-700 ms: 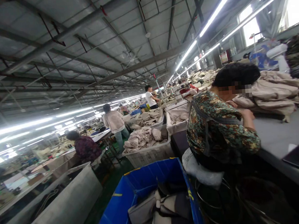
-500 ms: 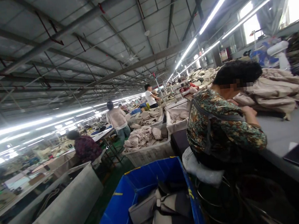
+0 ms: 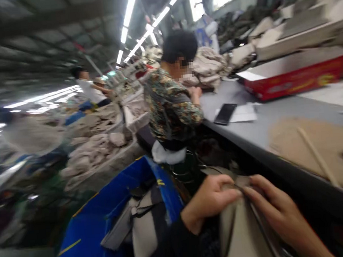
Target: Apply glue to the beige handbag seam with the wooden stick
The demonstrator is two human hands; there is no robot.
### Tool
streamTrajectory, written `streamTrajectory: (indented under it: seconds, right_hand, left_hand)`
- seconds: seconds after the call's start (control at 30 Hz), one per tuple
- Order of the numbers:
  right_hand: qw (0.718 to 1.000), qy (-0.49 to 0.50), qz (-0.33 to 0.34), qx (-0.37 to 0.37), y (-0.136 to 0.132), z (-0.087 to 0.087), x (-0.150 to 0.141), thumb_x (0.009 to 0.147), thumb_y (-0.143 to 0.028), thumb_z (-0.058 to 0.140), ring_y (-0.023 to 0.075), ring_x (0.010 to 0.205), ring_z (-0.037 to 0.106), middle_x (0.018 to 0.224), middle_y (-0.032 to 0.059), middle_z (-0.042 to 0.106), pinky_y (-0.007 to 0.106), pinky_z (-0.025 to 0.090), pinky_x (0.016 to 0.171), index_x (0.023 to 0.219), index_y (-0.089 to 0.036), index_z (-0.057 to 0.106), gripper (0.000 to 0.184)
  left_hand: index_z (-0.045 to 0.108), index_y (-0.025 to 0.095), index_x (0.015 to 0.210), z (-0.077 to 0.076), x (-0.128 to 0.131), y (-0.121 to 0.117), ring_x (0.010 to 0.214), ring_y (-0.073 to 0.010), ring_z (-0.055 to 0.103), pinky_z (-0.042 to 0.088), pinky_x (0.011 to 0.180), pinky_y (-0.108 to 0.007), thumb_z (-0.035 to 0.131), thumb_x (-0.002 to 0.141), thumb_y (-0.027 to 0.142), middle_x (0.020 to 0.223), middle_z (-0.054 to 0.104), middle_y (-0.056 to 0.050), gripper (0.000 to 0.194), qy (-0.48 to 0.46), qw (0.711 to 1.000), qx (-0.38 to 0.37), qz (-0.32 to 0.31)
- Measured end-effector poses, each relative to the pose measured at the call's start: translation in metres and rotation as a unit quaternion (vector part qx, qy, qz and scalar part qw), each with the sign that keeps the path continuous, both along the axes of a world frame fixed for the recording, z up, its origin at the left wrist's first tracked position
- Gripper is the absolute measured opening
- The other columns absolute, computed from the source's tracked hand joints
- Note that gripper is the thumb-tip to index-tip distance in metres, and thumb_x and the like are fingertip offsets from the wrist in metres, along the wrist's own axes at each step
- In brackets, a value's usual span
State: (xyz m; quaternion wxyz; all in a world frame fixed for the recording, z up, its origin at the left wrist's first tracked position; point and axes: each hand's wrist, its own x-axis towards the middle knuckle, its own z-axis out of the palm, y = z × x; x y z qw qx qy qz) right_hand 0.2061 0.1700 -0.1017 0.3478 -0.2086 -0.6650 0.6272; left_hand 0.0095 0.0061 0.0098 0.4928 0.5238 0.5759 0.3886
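- Your left hand (image 3: pixel 212 199) and right hand (image 3: pixel 276 205) now appear at five and four o'clock; neither shows in the earlier frame.
- Your view is turned toward the table (image 3: pixel 258 133): the seated co-worker (image 3: pixel 169 104) shifts from the right to near twelve o'clock, and the blue bin (image 3: pixel 76 248) from six to about eight.
- Beige cloth piece (image 3: pixel 239 238) hangs at five o'clock, below and between your hands, apart from the pieces in the bin (image 3: pixel 144 235).
- Left fingers: thumb and forefinger appear to pinch the cloth's upper edge. Right fingers: closed on the same edge, just beside the left. Fingertip contact is partly blurred.
- Judgement: with both hands engaged on one piece, the work in hand is now two-handed handling of its edge; neither hand appears free.
- On the table, toward three o'clock: a dark flat device (image 3: pixel 226 113) beside white paper (image 3: pixel 244 114), then a red box (image 3: pixel 299 77). A wooden stick (image 3: pixel 318 157) lies on a brown sheet (image 3: pixel 289 142), slightly past three.
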Motion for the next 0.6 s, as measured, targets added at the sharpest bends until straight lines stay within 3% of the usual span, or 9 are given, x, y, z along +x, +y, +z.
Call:
streamTrajectory:
  seconds: [0.07,0.17,0.33,0.6]
  right_hand:
    - [0.998,-0.038,-0.035,-0.024,-0.06,0.009,0.041,0.076,-0.065,0.074,0.0226,0.073,0.059,0.067,0.0002,0.066,0.033,0.039,0.061,0.082,-0.031,0.076,0.035]
    - [0.996,-0.053,-0.064,-0.041,-0.105,0.039,0.032,0.078,-0.065,0.072,0.0219,0.069,0.055,0.063,-0.0014,0.06,0.032,0.037,0.059,0.088,-0.032,0.074,0.034]
    - [0.989,-0.034,-0.137,-0.039,-0.105,0.074,-0.011,0.096,-0.048,0.062,0.0153,0.062,0.045,0.069,-0.0033,0.053,0.028,0.035,0.058,0.089,-0.025,0.062,0.024]
    - [0.995,-0.078,-0.069,-0.01,-0.1,0.078,0.001,0.102,-0.035,0.056,0.0126,0.068,0.044,0.076,-0.0033,0.05,0.025,0.035,0.063,0.098,-0.019,0.059,0.016]
  left_hand:
    - [0.073,0.012,0.091,0.005,-0.003,0.009,0.087,-0.0223,0.058,0.043,0.081,-0.03,0.068,0.082,0.033,0.086,0.068,-0.004,0.023,0.004,1.0,0.001,-0.007]
    - [0.071,0.012,0.09,0.009,-0.005,0.02,0.076,-0.0184,0.054,0.042,0.071,-0.026,0.068,0.086,0.036,0.081,0.064,-0.001,0.024,-0.003,0.999,-0.031,-0.025]
    - [0.07,0.013,0.088,0.011,0.002,0.022,0.073,-0.0169,0.052,0.041,0.067,-0.025,0.068,0.086,0.036,0.079,0.061,0.0,0.023,-0.015,0.998,-0.043,-0.042]
    - [0.073,0.013,0.096,0.006,-0.003,0.024,0.081,-0.02,0.056,0.044,0.071,-0.026,0.071,0.086,0.036,0.085,0.066,-0.003,0.026,-0.022,0.998,-0.049,-0.045]
